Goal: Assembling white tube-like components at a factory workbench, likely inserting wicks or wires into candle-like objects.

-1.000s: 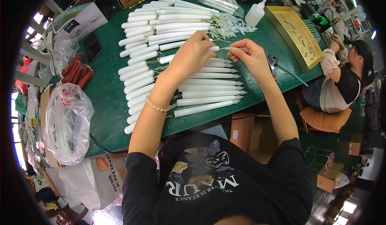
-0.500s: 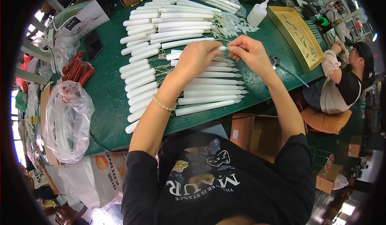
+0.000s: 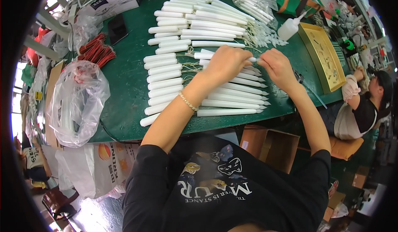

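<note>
My left hand [image 3: 229,63] is closed around a white taper candle [image 3: 252,59], whose end sticks out past the fingers. At that end, the fingertips of my right hand [image 3: 278,68] pinch a small pale piece, mostly hidden, that looks like a flame tip. Below my hands lies a row of white candles [image 3: 232,104] with pointed flame tips, wired to shorter white tubes [image 3: 161,78] on the left. Farther back, more white candles [image 3: 215,26] lie with thin wires and loose translucent flame tips [image 3: 265,39] at their right ends.
A white squeeze bottle [image 3: 288,28] and a gold tray [image 3: 317,51] of small parts stand at the right. Red wires [image 3: 97,50], a phone [image 3: 117,28] and a plastic bag [image 3: 78,103] are at the left. A co-worker [image 3: 365,103] sits at the right.
The whole view has shifted, so the table appears farther right. Both hands stay together at the candle's end, and my right fingers have curled in more tightly.
</note>
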